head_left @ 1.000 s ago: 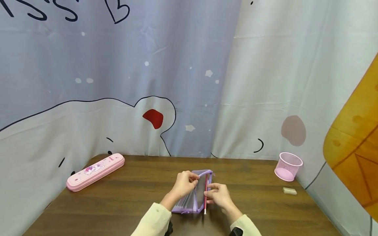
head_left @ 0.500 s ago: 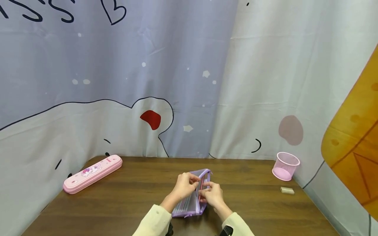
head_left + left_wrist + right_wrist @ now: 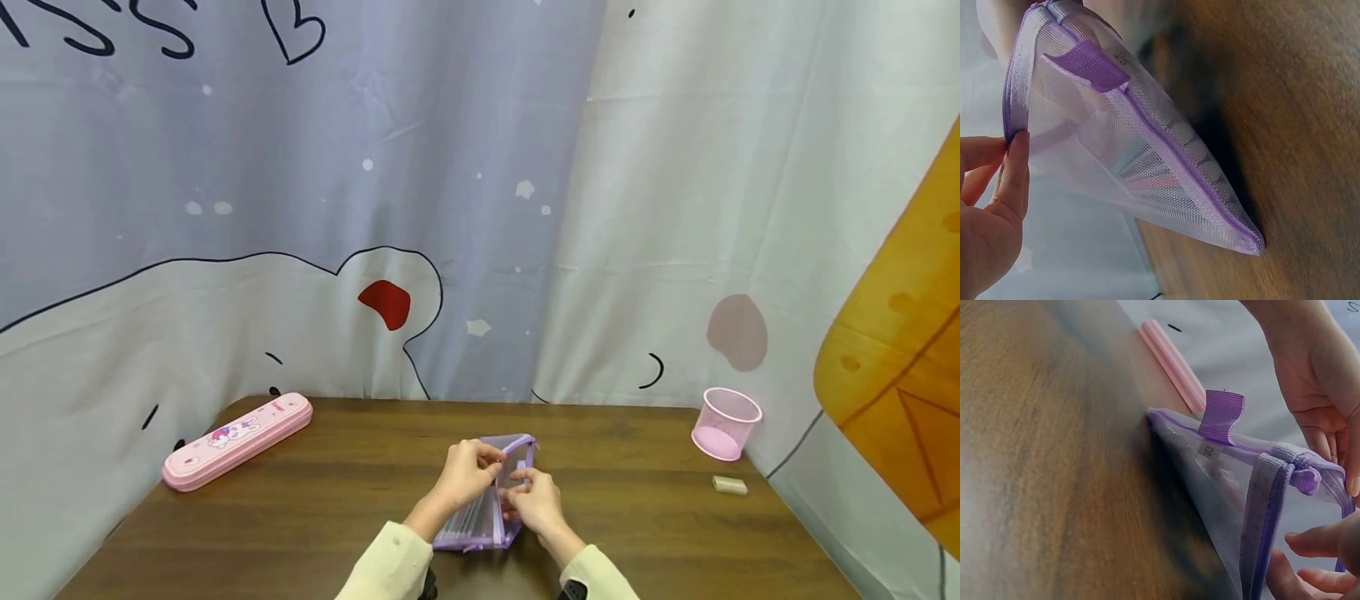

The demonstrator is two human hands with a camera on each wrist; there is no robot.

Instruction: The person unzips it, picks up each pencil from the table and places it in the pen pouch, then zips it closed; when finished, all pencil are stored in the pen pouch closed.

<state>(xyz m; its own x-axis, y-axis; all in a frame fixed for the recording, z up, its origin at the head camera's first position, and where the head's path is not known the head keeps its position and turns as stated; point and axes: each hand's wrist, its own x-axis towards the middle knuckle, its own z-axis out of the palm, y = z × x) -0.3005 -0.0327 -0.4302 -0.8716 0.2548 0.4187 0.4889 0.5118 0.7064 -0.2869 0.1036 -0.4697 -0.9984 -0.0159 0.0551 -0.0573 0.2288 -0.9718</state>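
Note:
A purple-trimmed mesh zip pouch (image 3: pixel 472 521) stands tilted on the table with its mouth spread. My left hand (image 3: pixel 467 477) pinches the zip edge of the mouth between thumb and fingers, plainly seen in the left wrist view, where the hand (image 3: pixel 991 212) is at the left. My right hand (image 3: pixel 534 504) is at the mouth's right side. In the right wrist view its fingers (image 3: pixel 1313 540) are parted and bent at the opening, with nothing visible between them. Slim sticks, one reddish (image 3: pixel 1157 182), show dimly through the mesh. No separate pencil shows outside the pouch.
A pink pencil case (image 3: pixel 237 442) lies at the table's left edge. Toward the back right stands a pink translucent cup (image 3: pixel 726 423), with a small pale block (image 3: pixel 730 485) in front of it. A printed curtain (image 3: pixel 480 200) hangs behind the brown table (image 3: pixel 615 517).
The red pencil in my right hand has gone down into the pouch and out of sight in the head view. My right hand has moved slightly left; my left hand keeps its pinch.

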